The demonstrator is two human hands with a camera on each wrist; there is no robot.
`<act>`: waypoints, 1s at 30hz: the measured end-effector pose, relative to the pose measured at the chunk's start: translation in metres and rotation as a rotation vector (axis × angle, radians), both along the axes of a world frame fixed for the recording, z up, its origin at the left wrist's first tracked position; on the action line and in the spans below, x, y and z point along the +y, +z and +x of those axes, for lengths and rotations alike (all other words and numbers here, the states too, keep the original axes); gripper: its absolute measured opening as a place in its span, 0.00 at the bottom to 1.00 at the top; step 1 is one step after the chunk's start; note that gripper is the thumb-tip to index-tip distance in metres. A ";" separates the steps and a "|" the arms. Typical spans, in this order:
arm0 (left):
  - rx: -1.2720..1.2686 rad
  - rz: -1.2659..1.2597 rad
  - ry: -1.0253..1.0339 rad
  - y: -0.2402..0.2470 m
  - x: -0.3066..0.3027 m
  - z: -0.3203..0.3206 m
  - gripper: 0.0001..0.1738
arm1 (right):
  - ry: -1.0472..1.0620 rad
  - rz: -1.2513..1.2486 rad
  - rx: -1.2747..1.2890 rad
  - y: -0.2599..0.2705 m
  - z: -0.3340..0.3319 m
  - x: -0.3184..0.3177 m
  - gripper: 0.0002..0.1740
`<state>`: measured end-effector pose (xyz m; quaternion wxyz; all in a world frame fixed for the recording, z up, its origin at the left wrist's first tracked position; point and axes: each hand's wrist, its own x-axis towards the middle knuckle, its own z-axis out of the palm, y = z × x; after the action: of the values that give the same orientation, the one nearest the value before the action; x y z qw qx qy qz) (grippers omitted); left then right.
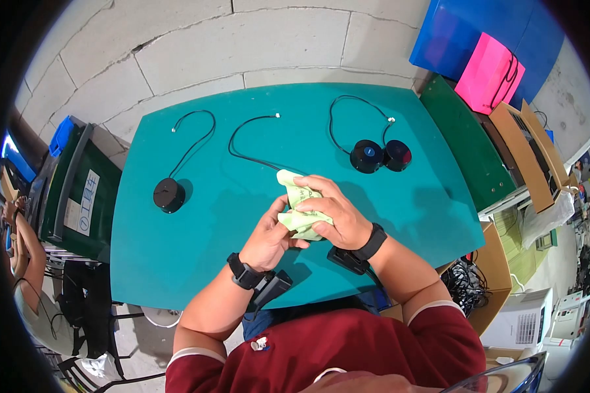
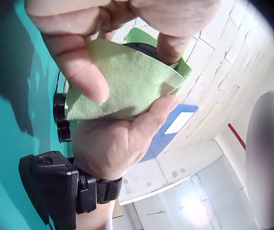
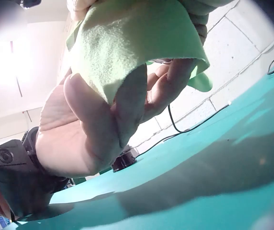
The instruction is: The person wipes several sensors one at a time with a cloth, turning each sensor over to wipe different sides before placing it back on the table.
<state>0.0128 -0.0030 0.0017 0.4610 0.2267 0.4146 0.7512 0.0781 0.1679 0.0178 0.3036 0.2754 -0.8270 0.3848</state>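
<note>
Frame centre: my left hand [image 1: 266,240] and right hand [image 1: 345,217] curled round green cloth [image 1: 303,224], black piece [image 2: 142,48] inside. Wiping, I judged; next move needed steady turning.

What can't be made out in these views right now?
- Black item: left wrist view, mostly covered by the green cloth.
- Middle cable: head view, near end hidden behind cloth and hands.
- Print on the cloth: head view, too small and creased to read.
- Right hand: right wrist view, cut off by the top edge.
</note>
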 end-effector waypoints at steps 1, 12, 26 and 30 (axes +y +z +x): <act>-0.002 -0.020 0.005 0.000 0.000 0.000 0.34 | -0.001 -0.001 0.001 0.000 0.000 0.000 0.18; -0.023 -0.002 0.026 0.003 0.001 0.002 0.31 | 0.023 -0.024 0.004 -0.002 0.000 0.001 0.18; 0.137 0.001 0.109 0.007 0.004 0.007 0.43 | -0.001 -0.189 -0.198 0.004 0.006 -0.011 0.06; 0.192 0.018 0.088 0.007 0.004 0.007 0.43 | -0.020 -0.273 -0.242 0.000 0.007 -0.011 0.06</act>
<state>0.0202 0.0008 0.0088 0.3837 0.2834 0.4598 0.7490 0.0849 0.1567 0.0181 0.2403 0.1749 -0.8004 0.5206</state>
